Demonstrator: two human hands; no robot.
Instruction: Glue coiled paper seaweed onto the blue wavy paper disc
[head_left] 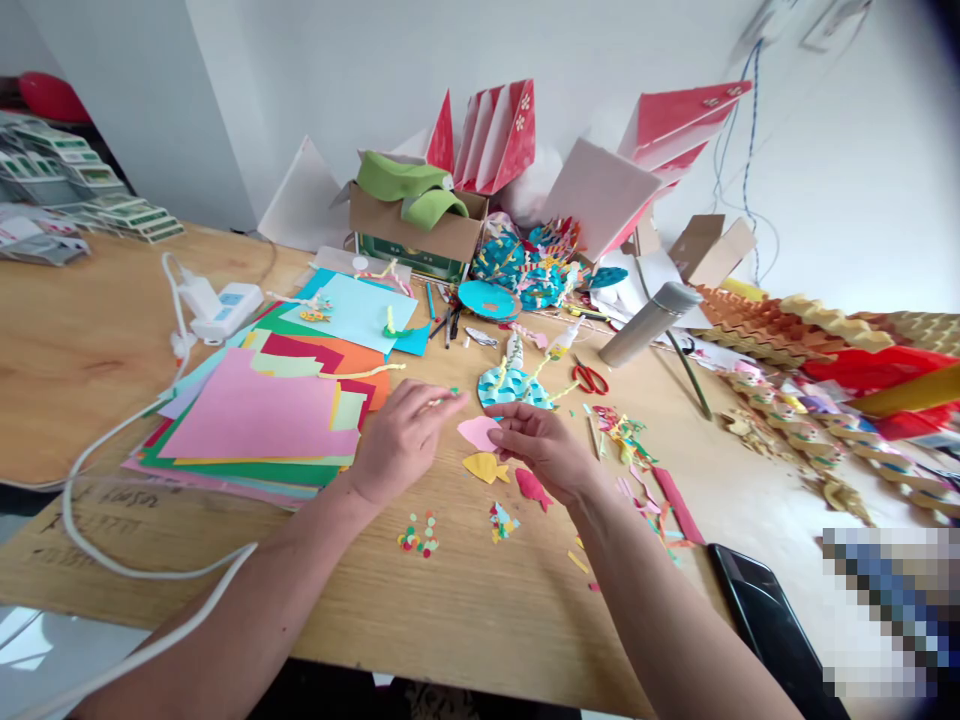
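My left hand (401, 440) hovers over the wooden table (465, 610), its fingertips pinching a tiny paper scrap (452, 393). My right hand (544, 450) holds a pink paper cutout (477, 432) by its edge, close to the left fingertips. Below the hands lie a yellow paper fish (484, 467) and a red paper fish (532, 488). A blue patterned paper piece (510, 388) sits just beyond them. Round paper dots (418, 535) and small coloured scraps (502, 520) lie nearer me.
A stack of coloured paper (255, 420) lies left of my hands, with a white cable (97, 510) and power strip (225, 308) beyond. Red-handled scissors (590, 378), a steel flask (651, 323), a cardboard box (416, 230), paper chains (795, 430) and a black phone (765, 620) surround them.
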